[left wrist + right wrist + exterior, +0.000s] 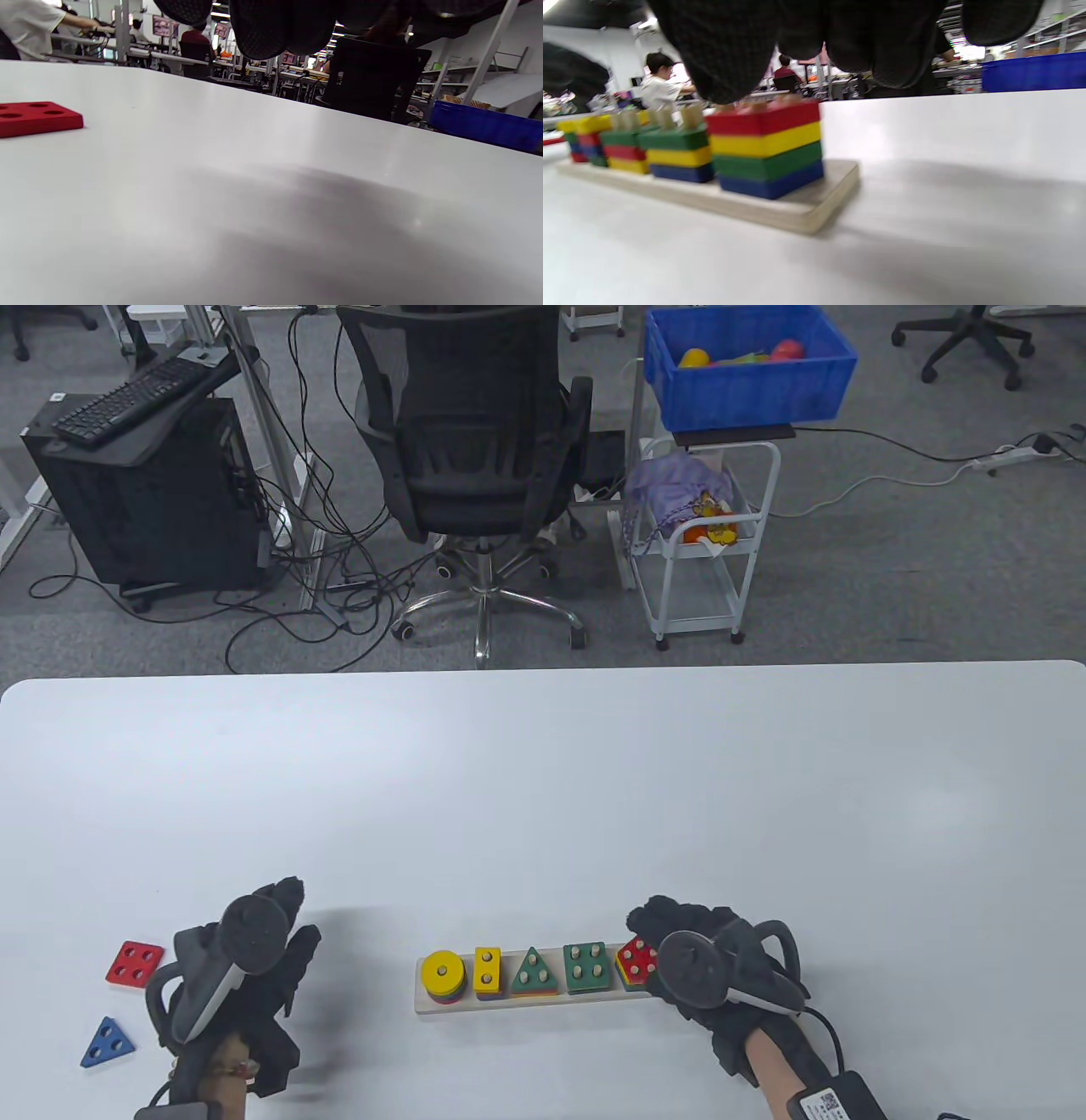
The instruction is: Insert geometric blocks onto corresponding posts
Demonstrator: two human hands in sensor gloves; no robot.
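Right hand (721,976) over red pentagon block (636,957), grip unclear; left hand (246,976) palm-down, grip unclear.

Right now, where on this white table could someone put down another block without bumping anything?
The far half of the white table is bare, as is the stretch between the left hand and the wooden peg board. It is crowded near the red square block, the blue triangle block and the right hand.

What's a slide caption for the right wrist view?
Right hand's fingers over the red-topped stack at the end of the wooden board.
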